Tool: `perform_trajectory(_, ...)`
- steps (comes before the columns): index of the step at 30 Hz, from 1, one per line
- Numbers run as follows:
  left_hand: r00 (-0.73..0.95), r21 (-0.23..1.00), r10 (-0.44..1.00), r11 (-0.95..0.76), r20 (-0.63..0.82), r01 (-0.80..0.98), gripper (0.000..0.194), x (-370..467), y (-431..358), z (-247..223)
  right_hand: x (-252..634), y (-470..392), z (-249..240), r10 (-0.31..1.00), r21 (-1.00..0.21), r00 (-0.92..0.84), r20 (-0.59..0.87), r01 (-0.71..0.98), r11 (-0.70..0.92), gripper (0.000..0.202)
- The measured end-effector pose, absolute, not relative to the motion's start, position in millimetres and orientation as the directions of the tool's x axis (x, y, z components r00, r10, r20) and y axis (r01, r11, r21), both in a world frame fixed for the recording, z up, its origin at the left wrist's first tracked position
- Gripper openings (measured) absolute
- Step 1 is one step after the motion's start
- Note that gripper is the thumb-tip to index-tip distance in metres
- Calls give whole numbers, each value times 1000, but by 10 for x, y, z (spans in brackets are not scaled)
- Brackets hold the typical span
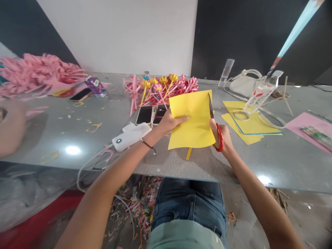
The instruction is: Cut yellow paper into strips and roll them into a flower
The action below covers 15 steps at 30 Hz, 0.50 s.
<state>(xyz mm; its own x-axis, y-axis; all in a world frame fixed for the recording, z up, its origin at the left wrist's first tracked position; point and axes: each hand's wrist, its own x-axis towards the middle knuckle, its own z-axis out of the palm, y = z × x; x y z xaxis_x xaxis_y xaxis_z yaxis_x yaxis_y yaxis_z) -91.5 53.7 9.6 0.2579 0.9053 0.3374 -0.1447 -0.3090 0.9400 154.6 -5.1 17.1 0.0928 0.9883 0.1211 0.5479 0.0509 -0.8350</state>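
Observation:
My left hand (171,121) pinches the left side of a yellow paper sheet (193,103), thumb on its face, holding it upright above the table. In my right hand (223,135) is a pair of scissors (220,138) with red handles. Their dark blades run along the right edge of the sheet, near its upper right corner. Below the sheet lies a narrow yellow paper strip (189,153). Behind it rest several yellow paper flowers (163,80) and pink paper flowers (190,84). Two phones (144,115) and a white power bank (131,136) lie close to my left forearm.
A stack of yellow paper (259,126), a water bottle (261,95) and a white handbag (245,84) stand to the right. Pink paper (311,129) lies farther right. Pink paper loops (38,71) and a purple carton (95,86) sit at the left. Another person's arm (11,126) shows there.

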Motion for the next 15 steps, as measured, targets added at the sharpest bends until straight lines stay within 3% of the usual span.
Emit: perform_trajectory(15,312,961,909,-251,276,-119,64,-853,537,14,1582,-30,231,991,-842,75,108,537,51,78)
